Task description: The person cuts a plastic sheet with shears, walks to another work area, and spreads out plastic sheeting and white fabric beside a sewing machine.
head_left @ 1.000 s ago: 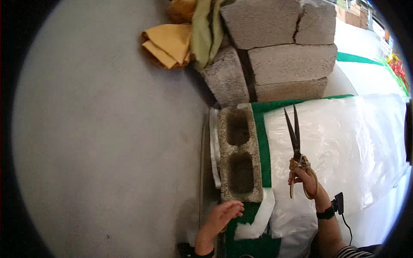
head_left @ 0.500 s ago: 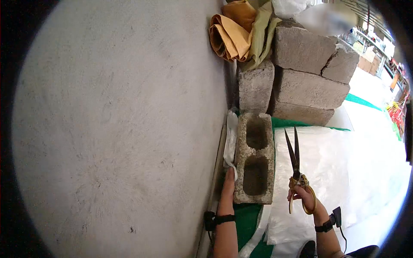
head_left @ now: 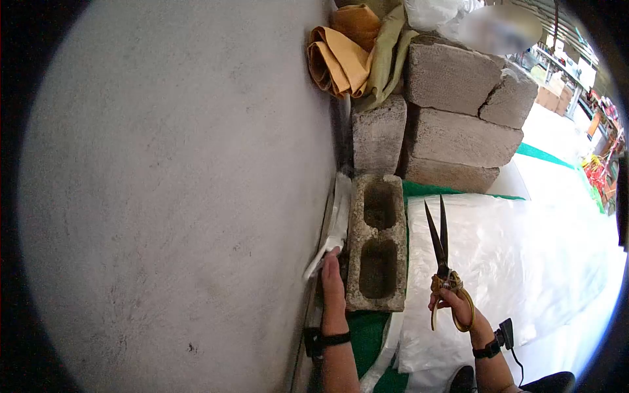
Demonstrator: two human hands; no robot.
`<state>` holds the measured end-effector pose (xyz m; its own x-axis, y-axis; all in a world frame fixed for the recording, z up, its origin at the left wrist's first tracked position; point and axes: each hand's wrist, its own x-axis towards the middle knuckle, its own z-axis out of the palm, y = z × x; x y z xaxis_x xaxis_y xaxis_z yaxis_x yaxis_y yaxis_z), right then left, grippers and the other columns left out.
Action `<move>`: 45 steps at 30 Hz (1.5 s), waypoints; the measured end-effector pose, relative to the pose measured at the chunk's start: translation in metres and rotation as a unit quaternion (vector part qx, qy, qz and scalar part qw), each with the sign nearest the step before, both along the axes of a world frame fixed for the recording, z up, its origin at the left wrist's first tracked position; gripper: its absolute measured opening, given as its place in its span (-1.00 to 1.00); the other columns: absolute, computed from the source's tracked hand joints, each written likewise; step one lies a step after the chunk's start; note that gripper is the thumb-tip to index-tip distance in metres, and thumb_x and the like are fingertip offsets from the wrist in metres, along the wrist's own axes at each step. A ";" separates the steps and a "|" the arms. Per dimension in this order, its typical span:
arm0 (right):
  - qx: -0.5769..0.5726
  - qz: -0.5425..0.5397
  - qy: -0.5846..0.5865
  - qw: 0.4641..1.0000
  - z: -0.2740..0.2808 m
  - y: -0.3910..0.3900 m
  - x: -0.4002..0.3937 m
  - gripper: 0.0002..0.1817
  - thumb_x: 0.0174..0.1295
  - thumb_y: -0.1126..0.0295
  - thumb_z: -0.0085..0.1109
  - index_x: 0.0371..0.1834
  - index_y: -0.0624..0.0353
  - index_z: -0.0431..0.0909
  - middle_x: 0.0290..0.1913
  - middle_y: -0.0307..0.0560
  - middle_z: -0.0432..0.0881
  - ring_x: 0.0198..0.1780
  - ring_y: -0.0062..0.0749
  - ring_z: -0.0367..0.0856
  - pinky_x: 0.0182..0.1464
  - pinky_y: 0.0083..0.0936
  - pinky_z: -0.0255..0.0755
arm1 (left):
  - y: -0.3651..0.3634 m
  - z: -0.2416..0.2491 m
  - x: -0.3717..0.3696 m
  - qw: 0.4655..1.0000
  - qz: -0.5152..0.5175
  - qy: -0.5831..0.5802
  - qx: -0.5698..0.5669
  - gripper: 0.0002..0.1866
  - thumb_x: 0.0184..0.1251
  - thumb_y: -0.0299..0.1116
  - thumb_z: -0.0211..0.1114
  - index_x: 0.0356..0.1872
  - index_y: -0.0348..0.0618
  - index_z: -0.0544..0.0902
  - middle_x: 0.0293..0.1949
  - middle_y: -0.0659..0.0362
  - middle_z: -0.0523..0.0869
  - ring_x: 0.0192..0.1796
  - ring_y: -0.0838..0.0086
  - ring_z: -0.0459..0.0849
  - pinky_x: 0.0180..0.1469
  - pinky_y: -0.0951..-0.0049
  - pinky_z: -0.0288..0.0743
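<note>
My left hand (head_left: 333, 278) reaches into the gap between the wall and a hollow concrete block (head_left: 375, 242), its fingertips at a white plastic strip (head_left: 339, 213). Whether those fingers grip the strip is hard to make out. In my right hand (head_left: 458, 304) are large scissors (head_left: 442, 245) with gold handles, dark blades pointing up and slightly apart. They are over white plastic sheeting (head_left: 488, 262), right of the block.
A grey wall (head_left: 177, 196) fills the left side. Stacked concrete blocks (head_left: 458, 134) stand beyond the hollow one, with folded orange-brown material (head_left: 341, 62) and an olive cloth (head_left: 386, 59). Green material (head_left: 367, 340) shows underneath. Cluttered shelves are at far right.
My left hand has moved slightly away from the block toward the wall, and the lower end of the white strip now sticks out leftward. The whole view has shifted a little.
</note>
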<state>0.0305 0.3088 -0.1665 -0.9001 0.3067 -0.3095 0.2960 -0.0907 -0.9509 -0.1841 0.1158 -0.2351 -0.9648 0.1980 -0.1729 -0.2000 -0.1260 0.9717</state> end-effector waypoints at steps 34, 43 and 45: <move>0.085 0.070 0.081 0.991 0.044 0.000 0.001 -0.68 0.40 0.19 -0.08 0.01 0.20 0.39 -0.27 -0.16 0.57 -0.19 -0.47 0.56 -0.07 -0.49 0.42 | -0.104 -0.139 0.256 0.886 -0.083 0.127 -0.438 -0.40 0.24 -0.62 0.13 0.34 -0.25 0.22 0.31 -0.20 0.25 0.27 -0.02 0.38 0.25 0.18 0.35; 0.170 0.282 -0.075 0.941 0.118 0.045 0.042 -0.66 0.33 0.20 0.01 0.02 0.19 0.29 -0.31 -0.14 0.51 -0.24 -0.43 0.50 -0.13 -0.47 0.44 | -0.114 -0.099 0.239 0.990 -0.058 -0.087 -0.095 -0.61 0.22 -0.58 0.08 0.11 -0.31 0.50 -0.04 0.01 0.62 0.02 0.28 0.57 0.14 0.34 0.38; 0.185 0.253 -0.114 0.943 0.136 0.054 0.068 -0.67 0.34 0.21 0.01 0.01 0.19 0.29 -0.31 -0.13 0.52 -0.22 -0.43 0.53 -0.13 -0.48 0.45 | -0.112 -0.056 0.244 0.990 -0.013 -0.139 -0.033 -0.61 0.20 -0.58 0.10 0.09 -0.33 0.50 -0.12 0.03 0.64 -0.05 0.30 0.59 0.10 0.35 0.40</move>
